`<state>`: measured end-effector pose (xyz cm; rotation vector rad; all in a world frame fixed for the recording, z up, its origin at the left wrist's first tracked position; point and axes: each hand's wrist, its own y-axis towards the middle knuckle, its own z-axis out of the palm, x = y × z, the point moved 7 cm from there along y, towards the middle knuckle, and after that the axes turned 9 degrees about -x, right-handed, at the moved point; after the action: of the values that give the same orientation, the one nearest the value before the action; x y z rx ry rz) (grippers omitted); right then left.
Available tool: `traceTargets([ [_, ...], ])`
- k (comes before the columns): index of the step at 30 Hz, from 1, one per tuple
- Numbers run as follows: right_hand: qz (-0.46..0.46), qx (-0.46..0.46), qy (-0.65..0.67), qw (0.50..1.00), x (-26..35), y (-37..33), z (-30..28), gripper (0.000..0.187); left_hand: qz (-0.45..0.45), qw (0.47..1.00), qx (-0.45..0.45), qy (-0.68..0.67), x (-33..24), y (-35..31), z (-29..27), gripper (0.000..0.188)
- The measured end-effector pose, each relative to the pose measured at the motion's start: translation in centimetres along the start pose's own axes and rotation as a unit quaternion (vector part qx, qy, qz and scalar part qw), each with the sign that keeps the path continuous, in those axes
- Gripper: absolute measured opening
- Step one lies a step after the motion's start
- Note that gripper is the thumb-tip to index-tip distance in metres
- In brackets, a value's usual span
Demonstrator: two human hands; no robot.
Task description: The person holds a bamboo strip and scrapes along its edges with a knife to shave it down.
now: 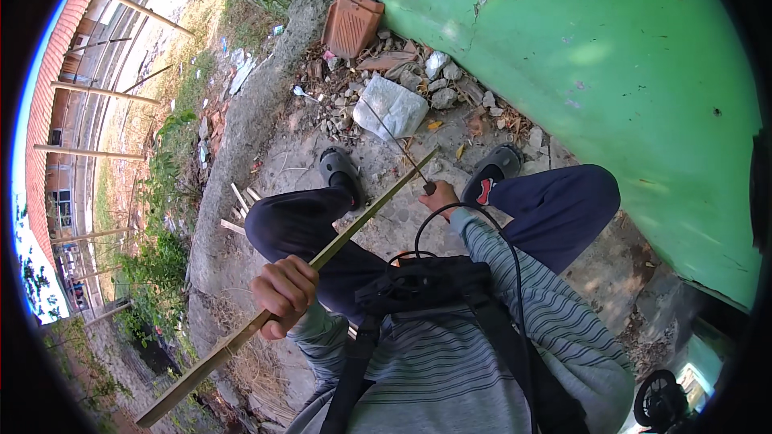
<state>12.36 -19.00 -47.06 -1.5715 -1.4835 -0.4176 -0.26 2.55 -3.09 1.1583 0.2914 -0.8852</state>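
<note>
My left hand [283, 293] is closed around a long green-yellow bamboo strip [362, 223]. The strip runs diagonally from the lower left, across my left leg, to a thin end between my feet. My right hand [441, 200] grips the dark handle of a long, thin-bladed knife [396, 142]. Its blade points away and to the left, crossing close to the strip's far end; whether they touch, I cannot tell. Beyond the blade lies a crumpled white packet-like bundle [392, 108] on the ground. Several pale cut strips [238, 202] lie by my left knee.
A green wall [611, 56] rises on the right. Rubble and stones [444, 97] and an orange-brown ridged tile or box [352, 22] lie along its foot. A rough concrete ledge [249, 112] borders the left, with plants [165, 273] beyond. A black cable [521, 297] loops over my right forearm.
</note>
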Motion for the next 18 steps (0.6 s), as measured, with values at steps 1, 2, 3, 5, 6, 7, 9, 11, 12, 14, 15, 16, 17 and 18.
traceTargets([
  [1, 0.003, 0.032, -0.027, 0.999, -0.1, 0.2, 0.0, 0.034, 0.002, 1.000, -0.001, 0.003, -0.2, -0.1, 0.0, 0.053],
  [2, 0.001, 0.033, -0.027, 0.999, 0.1, 0.2, -0.1, 0.034, -0.009, 1.000, 0.025, -0.002, -0.1, -0.1, 0.4, 0.052],
  [3, -0.020, 0.032, -0.033, 0.999, 0.5, 0.2, -0.1, 0.033, -0.020, 0.998, 0.052, -0.007, 0.0, -0.2, 0.8, 0.051],
  [5, -0.040, 0.029, -0.040, 0.998, 1.4, -0.1, -0.3, 0.032, -0.025, 0.998, 0.055, -0.003, 0.3, 0.2, 1.1, 0.050],
  [6, -0.052, 0.020, -0.019, 0.998, 2.1, -0.7, 0.1, 0.030, -0.032, 0.998, 0.058, 0.001, 0.5, 0.4, 1.3, 0.050],
  [7, -0.065, 0.015, 0.001, 0.998, 3.1, -1.3, 0.3, 0.028, -0.032, 0.998, 0.057, 0.003, 0.5, 0.4, 1.6, 0.050],
  [9, -0.075, 0.041, 0.034, 0.996, 5.5, -2.7, 0.6, 0.031, -0.016, 0.999, -0.014, 0.034, -0.1, 0.4, 1.1, 0.048],
  [11, -0.079, 0.056, 0.051, 0.994, 5.5, -2.9, 0.7, 0.033, -0.013, 0.999, -0.022, 0.040, -0.2, 0.4, 1.2, 0.048],
  [12, -0.080, 0.057, 0.051, 0.994, 5.3, -2.8, 1.2, 0.033, -0.009, 0.998, -0.032, 0.048, -0.4, 0.4, 1.1, 0.048],
  [14, -0.029, -0.008, 0.049, 0.998, 0.7, -0.8, 1.7, 0.026, -0.008, 0.999, -0.028, 0.029, 0.5, 0.8, 1.1, 0.048],
  [15, -0.030, -0.011, 0.050, 0.998, -0.2, -0.3, 1.9, 0.026, -0.004, 0.999, -0.034, 0.028, 0.6, 0.7, 0.9, 0.049],
  [16, -0.026, -0.013, 0.045, 0.999, -0.3, -0.1, 1.8, 0.026, -0.002, 0.999, -0.034, 0.030, 0.4, 0.7, 0.9, 0.049],
  [17, -0.021, -0.017, 0.040, 0.999, -0.4, 0.0, 1.7, 0.026, -0.007, 0.999, -0.029, 0.035, 0.4, 0.7, 1.0, 0.049],
  [18, -0.022, -0.018, 0.040, 0.999, -0.5, 0.0, 1.6, 0.026, -0.012, 0.999, -0.024, 0.039, 0.4, 0.8, 1.1, 0.049],
])
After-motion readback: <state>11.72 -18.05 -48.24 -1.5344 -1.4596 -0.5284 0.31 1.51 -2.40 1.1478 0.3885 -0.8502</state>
